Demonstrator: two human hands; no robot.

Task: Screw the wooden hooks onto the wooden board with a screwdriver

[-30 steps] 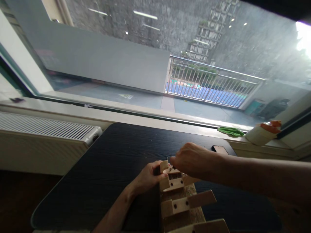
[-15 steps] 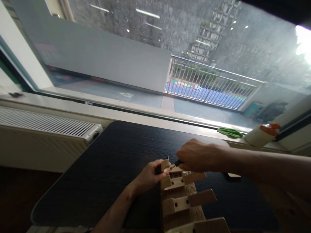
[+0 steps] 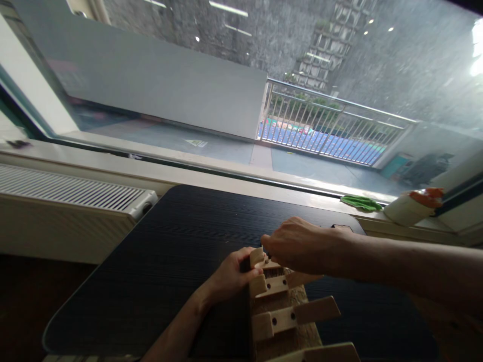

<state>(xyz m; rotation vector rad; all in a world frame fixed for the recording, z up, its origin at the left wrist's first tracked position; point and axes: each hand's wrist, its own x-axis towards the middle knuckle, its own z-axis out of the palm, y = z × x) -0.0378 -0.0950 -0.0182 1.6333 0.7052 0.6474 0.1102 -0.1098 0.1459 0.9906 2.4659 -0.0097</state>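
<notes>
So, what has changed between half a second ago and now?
The right hand has shifted left over the far end of the wooden piece, hiding the dark tool handle that showed then. The phone's far end, covered then, now shows. The left hand still grips the wooden piece's far end.

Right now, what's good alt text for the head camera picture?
A person's left hand grips the far end of a wooden piece with angled slats at a black table, while the right hand bends over that same end, its grip hidden. A window behind shows a metal railing outside.
</notes>
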